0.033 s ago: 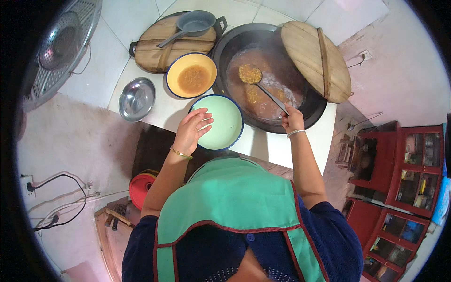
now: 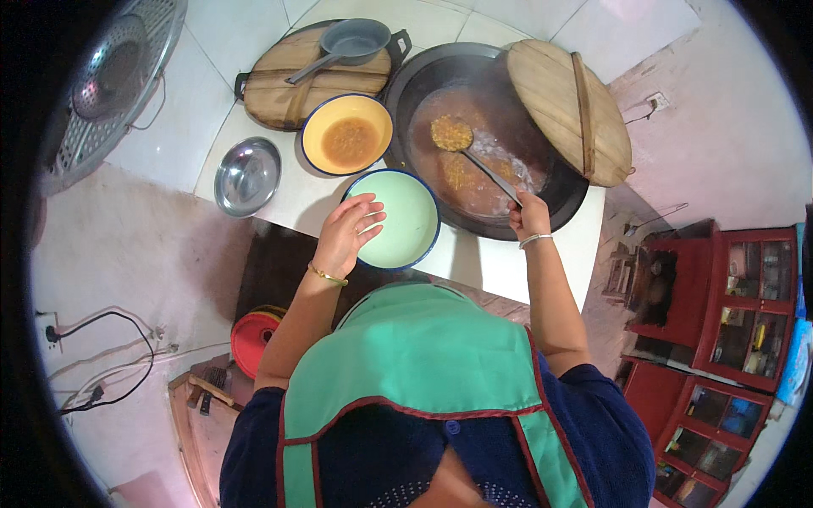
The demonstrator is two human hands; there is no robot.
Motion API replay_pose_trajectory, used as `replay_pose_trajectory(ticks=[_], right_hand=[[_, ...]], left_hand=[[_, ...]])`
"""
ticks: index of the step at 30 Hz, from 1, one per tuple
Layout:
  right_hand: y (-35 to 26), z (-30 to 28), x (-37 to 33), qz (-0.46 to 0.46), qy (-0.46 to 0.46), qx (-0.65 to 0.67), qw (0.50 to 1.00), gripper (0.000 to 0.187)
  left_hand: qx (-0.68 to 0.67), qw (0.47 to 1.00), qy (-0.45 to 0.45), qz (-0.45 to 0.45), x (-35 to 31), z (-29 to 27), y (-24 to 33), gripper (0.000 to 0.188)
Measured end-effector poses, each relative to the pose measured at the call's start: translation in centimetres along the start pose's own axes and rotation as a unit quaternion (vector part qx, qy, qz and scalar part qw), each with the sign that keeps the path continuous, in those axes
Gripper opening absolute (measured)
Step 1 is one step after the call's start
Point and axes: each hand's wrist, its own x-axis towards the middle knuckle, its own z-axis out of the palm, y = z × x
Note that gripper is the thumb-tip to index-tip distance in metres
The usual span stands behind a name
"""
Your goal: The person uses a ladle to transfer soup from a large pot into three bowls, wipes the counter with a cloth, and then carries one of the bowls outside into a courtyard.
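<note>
My right hand (image 2: 531, 217) is closed round the handle of a metal ladle (image 2: 491, 172). Its round head, full of yellow bits of food, is over the brownish liquid in a large dark wok (image 2: 566, 203); I cannot tell whether the head is perforated. More yellow bits and pale foam show in the liquid. My left hand (image 2: 345, 235) is open, fingers apart and slightly curled, over the left rim of a pale green, blue-rimmed enamel bowl (image 2: 406, 222) with no food visible in it. Whether the hand touches that rim is unclear. Beyond it stands a yellow enamel bowl (image 2: 374, 118) with brownish liquid inside.
One wooden lid (image 2: 552, 102) leans over the wok's right side. Another wooden lid (image 2: 279, 72) lies at the back left with a grey long-handled pan (image 2: 354, 40) on it. A shiny steel bowl (image 2: 247, 176) sits at the counter's left edge. Red cabinets (image 2: 669, 292) stand at right.
</note>
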Motion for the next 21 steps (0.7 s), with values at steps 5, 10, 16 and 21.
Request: replay_pose_trajectory(ticks=[5,10,16,21], right_hand=[[-2.2,1.9,-4.4,-0.038,-0.029,-0.023,0.999,0.024],[-3.9,4.1,-7.5,-0.075,-0.091,-0.047,0.992,0.029],[-3.9,8.1,-9.3,-0.069,-0.133,-0.056,0.987,0.030],[-1.4,11.1,-9.7,-0.120,-0.129,-0.147,0.973,0.031]], left_hand=[[-0.011,1.000,-0.014,0.009,-0.7,-1.4,0.1,0.029],[-0.027,0.999,-0.022,0.016,-0.5,-2.5,0.3,0.029],[-0.040,0.999,-0.033,0.011,-0.2,-3.2,-0.4,0.031],[-0.057,0.998,-0.030,-0.005,1.3,-3.2,-0.6,0.036]])
